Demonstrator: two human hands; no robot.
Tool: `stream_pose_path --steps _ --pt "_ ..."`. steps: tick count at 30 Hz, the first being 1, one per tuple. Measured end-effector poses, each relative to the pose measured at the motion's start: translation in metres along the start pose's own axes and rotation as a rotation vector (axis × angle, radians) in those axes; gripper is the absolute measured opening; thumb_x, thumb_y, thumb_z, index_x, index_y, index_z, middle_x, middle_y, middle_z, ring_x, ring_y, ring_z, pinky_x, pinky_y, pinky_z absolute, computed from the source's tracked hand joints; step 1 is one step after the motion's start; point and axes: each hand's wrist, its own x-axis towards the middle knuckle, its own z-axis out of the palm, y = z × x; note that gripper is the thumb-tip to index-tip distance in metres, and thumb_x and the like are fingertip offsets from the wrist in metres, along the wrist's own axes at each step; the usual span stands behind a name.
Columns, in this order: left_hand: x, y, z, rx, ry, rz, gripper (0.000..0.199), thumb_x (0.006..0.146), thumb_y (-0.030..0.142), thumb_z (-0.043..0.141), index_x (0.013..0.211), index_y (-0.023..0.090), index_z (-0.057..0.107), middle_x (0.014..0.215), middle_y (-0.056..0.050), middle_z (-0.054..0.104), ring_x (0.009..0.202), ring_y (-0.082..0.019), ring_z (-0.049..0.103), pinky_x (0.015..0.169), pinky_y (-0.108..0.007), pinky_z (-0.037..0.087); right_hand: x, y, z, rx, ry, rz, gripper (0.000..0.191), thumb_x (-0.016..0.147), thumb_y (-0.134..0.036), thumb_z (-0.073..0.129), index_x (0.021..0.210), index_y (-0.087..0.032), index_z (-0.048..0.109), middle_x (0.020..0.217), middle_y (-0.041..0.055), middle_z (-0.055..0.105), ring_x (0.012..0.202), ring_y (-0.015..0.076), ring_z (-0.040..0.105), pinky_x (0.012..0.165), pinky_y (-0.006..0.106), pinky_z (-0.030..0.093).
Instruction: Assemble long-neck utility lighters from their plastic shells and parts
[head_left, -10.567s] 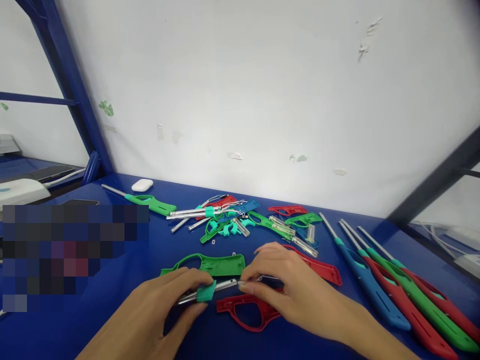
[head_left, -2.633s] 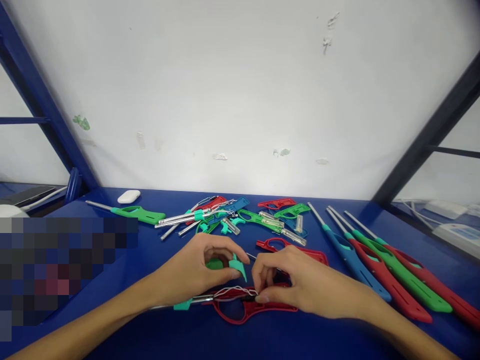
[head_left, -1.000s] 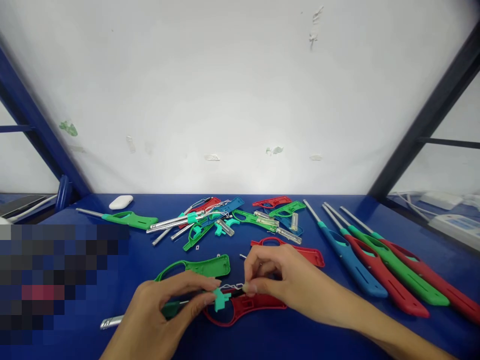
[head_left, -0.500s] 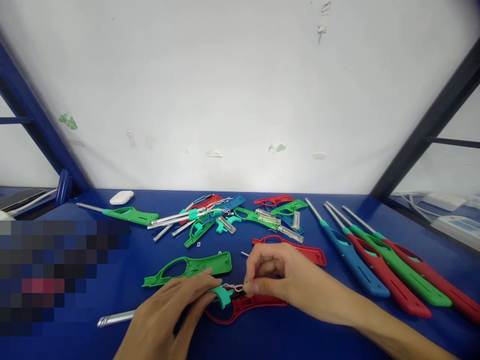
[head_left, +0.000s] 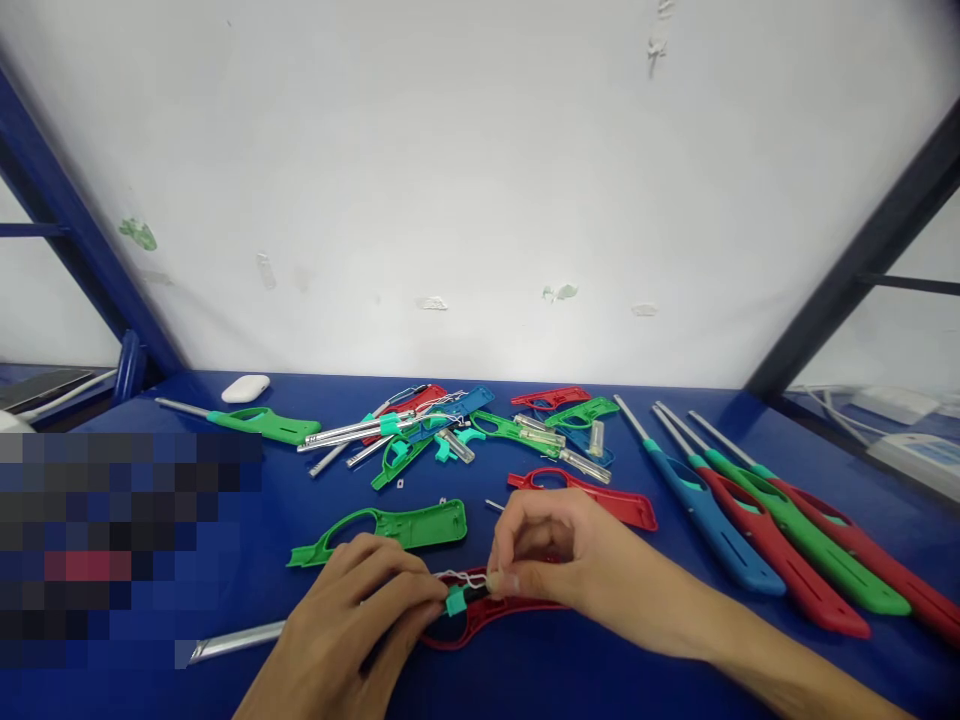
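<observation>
My left hand [head_left: 345, 620] is closed, its fingertips pinching a teal trigger [head_left: 456, 601] at the red handle shell [head_left: 480, 628] of a gas lighter. A silver metal tube [head_left: 240, 640] sticks out to the left from beneath that hand. With thumb and forefinger, my right hand [head_left: 555, 550] pinches the end of a twisted white wire [head_left: 461, 576] just right of the trigger. A short black piece [head_left: 474, 593] shows between the trigger and my right fingertips. Most of the shell's right part is hidden by my right hand. Behind my left hand lies a green handle shell [head_left: 427, 525].
A pile of metal tubes [head_left: 352, 432], shells and teal triggers lies farther back, with clear fuel tanks [head_left: 585, 465] beside it. Several whole lighters [head_left: 712, 535] are lined up at right. One green lighter [head_left: 262, 425] and a white case [head_left: 246, 388] sit back left, before the wall.
My left fingers have shifted over the teal trigger, covering more of it, and the trigger sits closer to the shell. My right hand keeps its pinch in nearly the same place.
</observation>
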Motion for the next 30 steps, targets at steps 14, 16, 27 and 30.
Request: stream_pose_path --steps 14,16,27,30 --pt "-0.008 0.008 -0.002 0.142 -0.018 0.116 0.024 0.108 0.010 0.049 0.120 0.023 0.066 0.104 -0.001 0.074 0.090 -0.013 0.071 0.086 -0.022 0.060 0.000 -0.003 -0.001 0.030 -0.020 0.040 0.030 0.078 -0.036 0.095 0.085 -0.020 0.071 0.082 -0.0010 0.075 0.078 0.0133 0.068 0.074 0.025 0.049" --pt "-0.014 0.005 -0.002 0.182 -0.039 0.127 0.029 0.108 0.009 0.047 0.126 0.023 0.065 0.108 -0.002 0.074 0.091 -0.012 0.072 0.088 -0.022 0.059 0.000 -0.003 -0.002 0.041 -0.026 0.047 0.030 0.078 -0.035 0.095 0.086 -0.019 0.071 0.083 -0.0008 0.076 0.079 0.0133 0.068 0.074 0.025 0.049" --pt "-0.018 -0.002 0.000 0.135 -0.095 0.139 0.027 0.110 0.020 0.045 0.118 0.029 0.069 0.104 0.000 0.076 0.085 -0.011 0.073 0.080 -0.017 0.058 0.000 0.002 -0.002 0.109 -0.060 0.068 0.030 0.074 -0.031 0.098 0.084 -0.019 0.072 0.081 -0.0014 0.077 0.077 0.0118 0.069 0.073 0.024 0.050" --pt "-0.015 0.001 -0.005 0.101 -0.152 0.141 0.026 0.110 0.022 0.044 0.112 0.030 0.069 0.101 0.001 0.076 0.085 -0.011 0.073 0.081 -0.018 0.059 0.000 0.003 -0.001 0.128 -0.071 0.075 0.033 0.070 -0.034 0.099 0.082 -0.019 0.072 0.081 -0.0017 0.076 0.076 0.0126 0.070 0.075 0.025 0.051"
